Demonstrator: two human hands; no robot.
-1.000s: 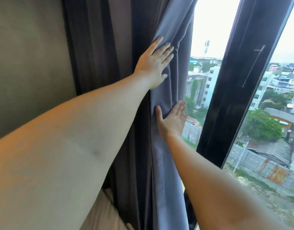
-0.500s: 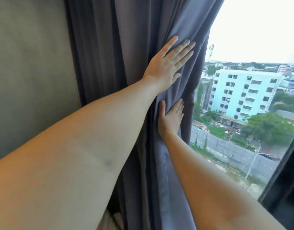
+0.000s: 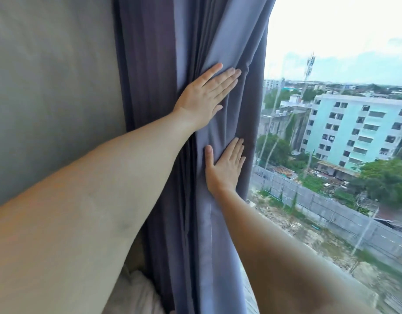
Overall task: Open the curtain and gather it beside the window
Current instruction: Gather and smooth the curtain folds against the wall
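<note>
Head cam: grey wall on the left, window showing a mint building on the right. Purple-grey curtain bunched between them, left hand and right hand pressed flat on it, fingers straight, gripping nothing.

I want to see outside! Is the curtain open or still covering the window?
Open. The curtain is bunched into folds beside the wall, and the window shows buildings.

Head view, close, facing window
</note>
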